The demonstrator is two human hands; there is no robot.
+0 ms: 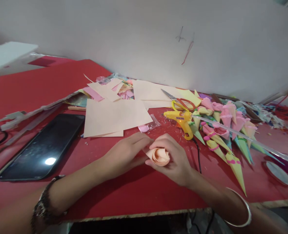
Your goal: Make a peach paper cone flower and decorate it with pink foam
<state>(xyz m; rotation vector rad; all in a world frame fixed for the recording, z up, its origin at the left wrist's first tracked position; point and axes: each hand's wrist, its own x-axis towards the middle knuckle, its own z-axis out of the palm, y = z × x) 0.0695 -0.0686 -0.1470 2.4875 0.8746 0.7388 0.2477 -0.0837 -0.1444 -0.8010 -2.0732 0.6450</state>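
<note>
A peach paper roll [160, 156], coiled in a spiral with its open end toward me, is held over the front of the red table. Wrapped around its right side are the fingers and thumb of my right hand [174, 159]. My left hand [128, 151] closes on the roll's left side, where its fingertips are partly hidden. Just beyond my hands lie peach paper sheets [114, 117]. To the right rests a yellow glue gun [180, 120] with a long clear glue stick [241, 136] in its back.
Scissors [178, 99] lie behind the glue gun. Several paper cones with pink tops [227, 117] are heaped at right, near a tape roll [278, 172]. A black phone [44, 146] lies left on the red table [124, 201]. Paper scraps [126, 89] sit by the wall.
</note>
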